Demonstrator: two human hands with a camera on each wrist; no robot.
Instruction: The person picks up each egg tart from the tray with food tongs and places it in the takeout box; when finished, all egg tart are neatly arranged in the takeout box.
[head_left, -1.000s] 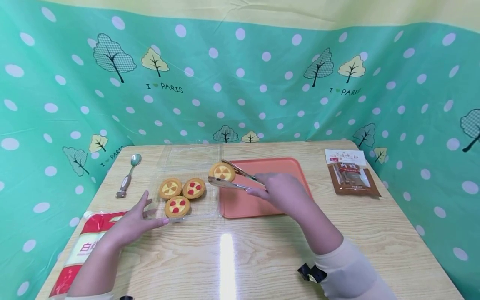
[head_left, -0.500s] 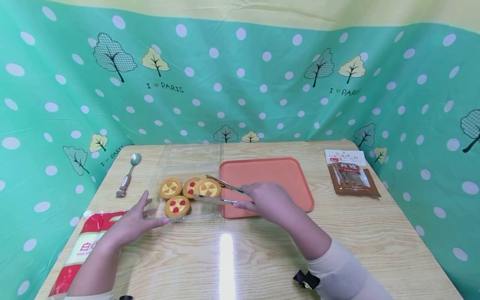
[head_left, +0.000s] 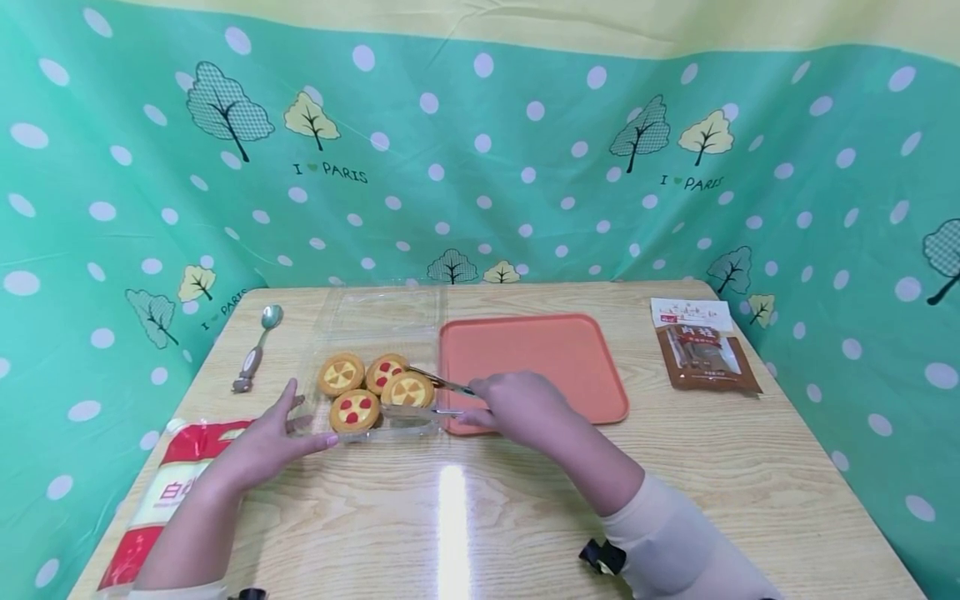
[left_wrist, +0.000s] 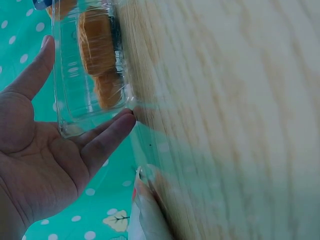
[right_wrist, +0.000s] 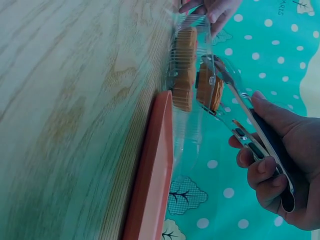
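Observation:
My right hand (head_left: 517, 408) grips metal tongs (right_wrist: 248, 111) with dark handles. Between the tong ends is an egg tart (head_left: 408, 390) with a yellow wedge pattern on top. In the right wrist view it is tilted at the container's rim. The clear plastic container (left_wrist: 70, 107) holds several tarts, including one with a wedge top (head_left: 341, 374) and two with red dots, the front one (head_left: 354, 411) and a partly covered one behind (head_left: 385, 369). With spread fingers my left hand (head_left: 262, 446) touches the container's near left corner.
The container's clear lid (head_left: 386, 310) lies folded back behind it. A pink tray (head_left: 540, 354) adjoins it on the right. A red and white bag (head_left: 176, 492) lies under my left forearm. Further out are a spoon (head_left: 255, 358) and a brown packet (head_left: 705, 354).
The right hand has carried the tart in the tongs left and slightly toward me, from the tray's edge into the container area beside the other tarts. The left hand has stayed still.

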